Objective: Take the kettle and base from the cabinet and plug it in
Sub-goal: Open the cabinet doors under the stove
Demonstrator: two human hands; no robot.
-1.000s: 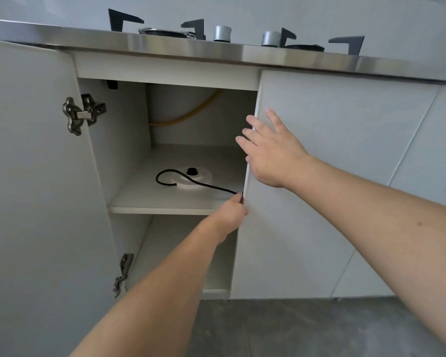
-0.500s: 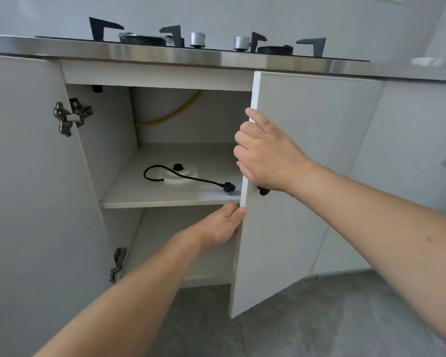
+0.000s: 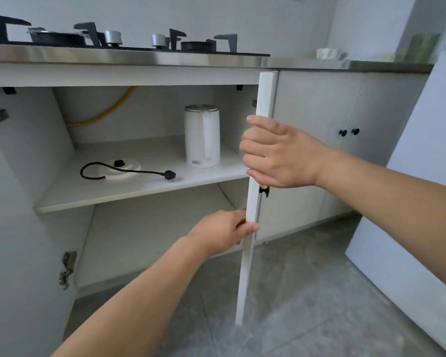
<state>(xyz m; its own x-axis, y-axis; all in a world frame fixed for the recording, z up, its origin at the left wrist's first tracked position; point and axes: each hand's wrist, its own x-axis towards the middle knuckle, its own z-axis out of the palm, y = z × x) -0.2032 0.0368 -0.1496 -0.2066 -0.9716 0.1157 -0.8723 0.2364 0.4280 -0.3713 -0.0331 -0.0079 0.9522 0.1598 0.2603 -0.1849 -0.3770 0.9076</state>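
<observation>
While both doors stand open, laid out against the shelf (image 3: 144, 188):

Kettle (image 3: 202, 136): white, upright, on the right part of the shelf, handle side facing out, well apart from both hands.
Base (image 3: 124, 170): white disc, flat on the shelf, left of the kettle and not touching it.
Cord (image 3: 95, 167): black, looped off the left of the base, then run across its front toward the right.
Plug (image 3: 170, 174): black, lying on the shelf between base and kettle, near the front edge.
Right door (image 3: 255, 176): swung out edge-on, just right of the shelf's end; black knob (image 3: 264, 191) below the right hand.
Right hand (image 3: 278, 154): wrapped around the door's edge level with the shelf, fingers (image 3: 258, 122) curled over to the inner side.
Left hand (image 3: 224, 231): below the shelf, pinching the same door edge, thumb on the near face.
Left door (image 3: 8, 228): open at far left, hinges showing.
Hose (image 3: 103, 113): yellow, curving across the back wall above the shelf.
Hob (image 3: 129, 41): on the steel counter above the shelf, two silver dials at its front.
</observation>
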